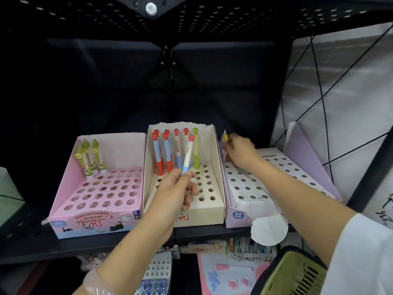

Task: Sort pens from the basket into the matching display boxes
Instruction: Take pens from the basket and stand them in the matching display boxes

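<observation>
Red-capped pen (188,155) w/ white barrel and blue lower end: it's in my left hand (177,189), pinched near the blue tip, thumb and fingers curled round it. Long axis runs up and a bit right, cap end high, tip end down in my grip. It sits right over the cream middle box (219,188), in front of the row of red-capped pens (163,153) standing at the back. Free holes lie just below and right of my fingers, so I reckon it's a short drop, tip first, barrel brought closer to upright.

Right hand (238,153) is further off, over at the back-left corner of the lilac box (244,216), fingers closed on a small yellowish pen (225,137), top poking up above my knuckles. Tip is hidden behind the hand, can't tell if it's in a hole yet.

So left is the nearer hand for the cream box, right for the lilac one; no crossing needed.

Pink box (63,196) on the left holds a few green-topped pens (90,155) at the back. Green basket (297,273) is down at bottom right, by my right sleeve.
</observation>
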Demonstrator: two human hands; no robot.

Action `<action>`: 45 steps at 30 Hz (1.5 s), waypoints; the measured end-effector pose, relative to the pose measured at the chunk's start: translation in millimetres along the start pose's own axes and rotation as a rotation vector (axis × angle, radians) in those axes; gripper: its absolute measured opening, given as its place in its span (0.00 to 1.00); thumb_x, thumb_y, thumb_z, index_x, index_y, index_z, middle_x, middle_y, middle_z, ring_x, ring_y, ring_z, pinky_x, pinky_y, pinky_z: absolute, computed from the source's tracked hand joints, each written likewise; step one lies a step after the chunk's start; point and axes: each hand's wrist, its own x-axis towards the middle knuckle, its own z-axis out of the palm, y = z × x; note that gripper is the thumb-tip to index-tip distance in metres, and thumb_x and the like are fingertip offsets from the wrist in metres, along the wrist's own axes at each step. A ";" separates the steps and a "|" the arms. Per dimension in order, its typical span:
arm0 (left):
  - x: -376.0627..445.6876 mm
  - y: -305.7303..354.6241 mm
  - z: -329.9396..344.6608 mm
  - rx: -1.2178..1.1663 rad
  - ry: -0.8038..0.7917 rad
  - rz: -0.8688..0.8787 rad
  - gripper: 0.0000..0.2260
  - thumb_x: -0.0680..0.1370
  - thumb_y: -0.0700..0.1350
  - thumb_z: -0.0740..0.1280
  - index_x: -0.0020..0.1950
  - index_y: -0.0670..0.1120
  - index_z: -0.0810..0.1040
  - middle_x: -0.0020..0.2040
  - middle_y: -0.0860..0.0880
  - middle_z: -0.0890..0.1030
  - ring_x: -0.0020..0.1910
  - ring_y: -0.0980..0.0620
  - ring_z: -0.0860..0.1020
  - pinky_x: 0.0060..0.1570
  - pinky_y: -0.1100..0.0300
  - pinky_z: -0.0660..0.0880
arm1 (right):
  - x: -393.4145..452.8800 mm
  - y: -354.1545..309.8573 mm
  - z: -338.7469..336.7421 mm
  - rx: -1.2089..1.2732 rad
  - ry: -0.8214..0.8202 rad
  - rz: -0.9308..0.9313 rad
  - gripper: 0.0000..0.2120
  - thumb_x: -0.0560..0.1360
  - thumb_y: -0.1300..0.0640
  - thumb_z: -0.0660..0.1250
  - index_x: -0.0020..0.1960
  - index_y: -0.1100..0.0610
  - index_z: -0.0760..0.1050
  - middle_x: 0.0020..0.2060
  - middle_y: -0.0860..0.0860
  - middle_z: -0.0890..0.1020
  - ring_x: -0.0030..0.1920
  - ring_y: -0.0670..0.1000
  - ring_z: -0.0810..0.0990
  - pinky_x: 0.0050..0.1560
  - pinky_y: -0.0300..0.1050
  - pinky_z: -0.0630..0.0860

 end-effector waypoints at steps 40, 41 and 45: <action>-33.1 10.3 -112.8 0.774 0.065 0.380 0.18 0.79 0.49 0.61 0.68 0.55 0.66 0.66 0.56 0.70 0.60 0.63 0.66 0.56 0.67 0.60 | -36.5 -115.7 22.8 0.022 0.097 -0.112 0.07 0.81 0.57 0.53 0.48 0.57 0.68 0.31 0.50 0.72 0.31 0.48 0.70 0.31 0.43 0.60; -34.0 10.1 -113.2 0.777 0.058 0.380 0.18 0.79 0.49 0.61 0.68 0.55 0.66 0.65 0.57 0.70 0.59 0.63 0.66 0.56 0.67 0.60 | -36.5 -115.1 25.9 0.004 0.023 -0.104 0.07 0.81 0.58 0.53 0.47 0.58 0.68 0.33 0.51 0.72 0.32 0.49 0.70 0.31 0.42 0.62; -38.3 10.8 -113.3 0.789 0.047 0.394 0.18 0.79 0.49 0.61 0.69 0.55 0.66 0.62 0.59 0.70 0.59 0.63 0.67 0.53 0.71 0.60 | -44.2 -107.8 39.5 -0.092 -0.155 -0.050 0.07 0.81 0.57 0.56 0.47 0.57 0.71 0.41 0.54 0.76 0.41 0.53 0.74 0.38 0.41 0.67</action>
